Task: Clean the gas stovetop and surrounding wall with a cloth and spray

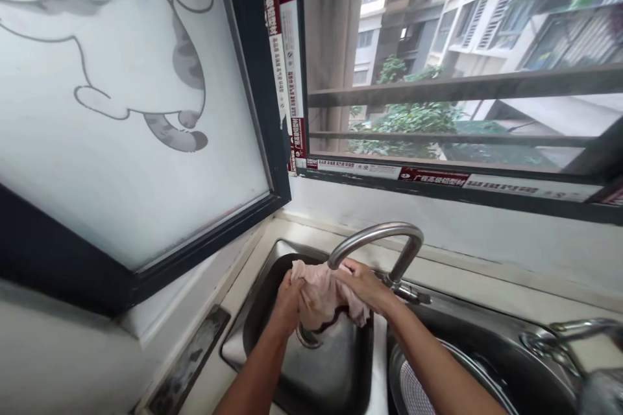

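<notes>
A wet-looking pale pink cloth [318, 295] with a dark edging hangs between my two hands, over the left basin of the steel sink [335, 373]. My left hand [288, 298] grips its left side, fingers closed on the fabric. On the other side my right hand [363, 282] clutches the cloth's upper right part, partly hidden behind the faucet's mouth. The curved steel faucet [384, 230] arches right above the cloth. Below the fabric, the drain [307, 337] shows in part. Whether water is running I cannot tell.
In the right basin lies a round metal colander [413, 382], partly behind my right forearm. A second metal fixture [559, 331] stands at the far right. A dark-framed frosted window panel [209, 259] leans over the left side. Behind the sink is a barred window [452, 97].
</notes>
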A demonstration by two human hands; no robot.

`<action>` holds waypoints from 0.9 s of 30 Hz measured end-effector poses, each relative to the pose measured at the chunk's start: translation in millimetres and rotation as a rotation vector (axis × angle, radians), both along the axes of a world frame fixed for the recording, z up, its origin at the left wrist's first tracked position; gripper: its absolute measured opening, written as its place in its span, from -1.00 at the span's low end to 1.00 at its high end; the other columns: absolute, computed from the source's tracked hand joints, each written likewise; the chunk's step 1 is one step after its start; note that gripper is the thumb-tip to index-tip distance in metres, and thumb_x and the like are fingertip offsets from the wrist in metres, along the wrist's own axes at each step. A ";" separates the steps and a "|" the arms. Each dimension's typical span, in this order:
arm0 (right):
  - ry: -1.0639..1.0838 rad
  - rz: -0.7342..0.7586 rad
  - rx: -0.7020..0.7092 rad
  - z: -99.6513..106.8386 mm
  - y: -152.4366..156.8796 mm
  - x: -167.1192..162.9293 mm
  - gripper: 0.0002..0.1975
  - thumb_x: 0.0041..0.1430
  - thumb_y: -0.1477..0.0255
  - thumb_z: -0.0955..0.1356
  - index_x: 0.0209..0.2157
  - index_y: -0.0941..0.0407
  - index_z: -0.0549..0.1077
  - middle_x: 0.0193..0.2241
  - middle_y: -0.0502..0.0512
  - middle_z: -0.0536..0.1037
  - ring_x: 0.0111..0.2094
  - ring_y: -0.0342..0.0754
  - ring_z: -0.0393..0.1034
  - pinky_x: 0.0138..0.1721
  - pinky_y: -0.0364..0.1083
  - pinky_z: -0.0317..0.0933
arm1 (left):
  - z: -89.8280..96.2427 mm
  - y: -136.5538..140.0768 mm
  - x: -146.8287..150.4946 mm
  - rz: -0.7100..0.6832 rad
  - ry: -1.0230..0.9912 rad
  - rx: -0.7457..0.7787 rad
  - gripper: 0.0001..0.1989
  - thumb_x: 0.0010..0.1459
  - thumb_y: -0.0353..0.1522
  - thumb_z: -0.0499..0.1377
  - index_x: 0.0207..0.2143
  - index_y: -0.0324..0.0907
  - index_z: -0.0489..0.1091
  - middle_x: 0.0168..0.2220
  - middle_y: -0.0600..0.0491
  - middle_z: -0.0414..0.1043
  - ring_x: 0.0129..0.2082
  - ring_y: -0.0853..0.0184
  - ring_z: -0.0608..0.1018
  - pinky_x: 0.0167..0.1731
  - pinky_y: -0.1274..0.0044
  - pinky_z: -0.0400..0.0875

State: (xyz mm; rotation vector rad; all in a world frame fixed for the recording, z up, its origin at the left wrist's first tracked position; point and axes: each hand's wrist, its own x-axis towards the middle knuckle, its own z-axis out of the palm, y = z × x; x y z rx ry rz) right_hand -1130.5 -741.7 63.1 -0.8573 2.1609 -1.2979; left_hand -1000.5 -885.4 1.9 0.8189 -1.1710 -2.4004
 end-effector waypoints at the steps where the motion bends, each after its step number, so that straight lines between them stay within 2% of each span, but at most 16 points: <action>1: 0.002 -0.022 -0.010 -1.8 -5.1 0.9 -0.63 0.12 0.09 0.29 -0.31 0.11 0.49 -0.35 0.05 0.52 -0.16 0.08 0.37 -0.08 -0.04 0.24 | 1.2 1.0 0.4 -0.010 0.033 0.014 -0.56 -0.08 -0.30 0.30 -0.10 -0.17 0.39 -0.20 -0.01 0.55 -0.21 0.27 0.57 -0.16 0.48 0.41; 4: -0.008 -0.127 -0.032 -9.5 -14.2 0.9 -0.63 0.15 0.13 0.24 -0.25 0.11 0.48 -0.31 0.06 0.53 -0.13 0.07 0.37 -0.05 -0.03 0.23 | 9.4 3.0 -1.7 -0.009 0.115 0.036 -0.56 -0.09 -0.26 0.33 -0.12 -0.15 0.38 -0.23 0.02 0.55 -0.23 0.30 0.58 -0.17 0.50 0.42; 7: -0.009 -0.182 -0.046 -17.6 -13.7 -1.5 -0.62 0.17 0.10 0.22 -0.27 0.10 0.47 -0.33 0.06 0.53 -0.14 0.06 0.38 -0.06 -0.05 0.24 | 17.6 0.5 -6.1 0.020 0.129 -0.004 -0.58 -0.07 -0.24 0.33 -0.13 -0.13 0.39 -0.23 0.04 0.56 -0.23 0.32 0.58 -0.17 0.53 0.41; 10: 0.001 -0.193 -0.034 -20.7 -8.8 -4.0 -0.58 0.20 0.05 0.20 -0.31 0.10 0.45 -0.35 0.05 0.51 -0.16 0.05 0.39 -0.06 -0.05 0.25 | 18.2 -4.8 -9.3 0.032 0.048 -0.155 -0.62 -0.01 -0.20 0.29 -0.13 -0.15 0.42 -0.26 0.05 0.55 -0.23 0.31 0.56 -0.20 0.53 0.41; 14: 0.140 -0.099 0.000 -19.2 -2.2 -3.7 -0.54 0.21 0.01 0.17 -0.29 0.10 0.44 -0.26 0.10 0.52 -0.13 0.07 0.38 0.00 0.02 0.21 | 17.4 -7.0 -13.2 0.020 -0.058 -0.444 -0.65 0.05 -0.14 0.27 -0.18 -0.16 0.48 -0.30 0.05 0.54 -0.22 0.27 0.53 -0.17 0.52 0.39; 15: 0.154 -0.087 0.021 -19.4 -0.3 -2.4 -0.52 0.22 0.01 0.15 -0.28 0.10 0.43 -0.27 0.10 0.51 -0.15 0.07 0.38 -0.03 0.03 0.23 | 19.7 -5.8 -14.9 0.002 -0.059 -0.450 -0.64 0.06 -0.13 0.27 -0.17 -0.17 0.49 -0.27 0.03 0.55 -0.19 0.26 0.53 -0.15 0.51 0.38; 17: 0.138 -0.096 0.083 -21.0 3.8 1.7 -0.51 0.23 -0.01 0.14 -0.29 0.11 0.40 -0.32 0.10 0.49 -0.24 0.05 0.37 -0.13 0.02 0.26 | 27.7 -2.3 -19.8 -0.064 -0.019 -0.356 -0.58 0.08 -0.11 0.26 -0.08 -0.17 0.47 -0.19 -0.02 0.56 -0.15 0.22 0.54 -0.12 0.48 0.39; 19: 0.082 -0.077 0.112 -23.2 8.3 6.5 -0.52 0.13 -0.02 0.27 -0.24 0.13 0.39 -0.32 0.09 0.49 -0.27 0.03 0.36 -0.21 -0.01 0.28 | 37.1 0.7 -25.9 -0.141 0.037 -0.259 -0.51 0.11 -0.06 0.23 -0.01 -0.18 0.43 -0.17 -0.05 0.55 -0.18 0.22 0.56 -0.17 0.47 0.42; 21: 0.008 0.007 0.069 -24.3 12.1 10.7 -0.48 -0.01 0.04 0.41 -0.15 0.14 0.41 -0.27 0.08 0.52 -0.24 0.03 0.38 -0.21 -0.05 0.29 | 42.7 1.7 -31.5 -0.165 0.057 -0.302 -0.51 0.11 -0.03 0.22 -0.05 -0.17 0.44 -0.22 -0.02 0.55 -0.24 0.26 0.55 -0.23 0.50 0.41; 24: -0.104 0.045 0.032 -21.5 14.4 14.9 -0.52 0.00 0.03 0.40 -0.20 0.14 0.48 -0.30 0.05 0.55 -0.24 0.05 0.41 -0.19 -0.05 0.31 | 37.3 1.9 -34.0 -0.102 -0.034 -0.471 -0.57 0.07 0.00 0.24 -0.25 -0.18 0.46 -0.34 0.06 0.50 -0.33 0.33 0.48 -0.32 0.56 0.34; 27: -0.222 -0.071 -0.044 -15.7 13.6 19.6 -0.48 0.08 -0.04 0.35 -0.19 0.14 0.50 -0.26 0.07 0.57 -0.18 0.08 0.44 -0.14 -0.03 0.33 | 20.1 8.2 -26.6 -0.166 -0.076 -0.391 -0.53 0.01 0.04 0.26 -0.32 -0.19 0.43 -0.43 0.10 0.44 -0.41 0.37 0.42 -0.38 0.56 0.29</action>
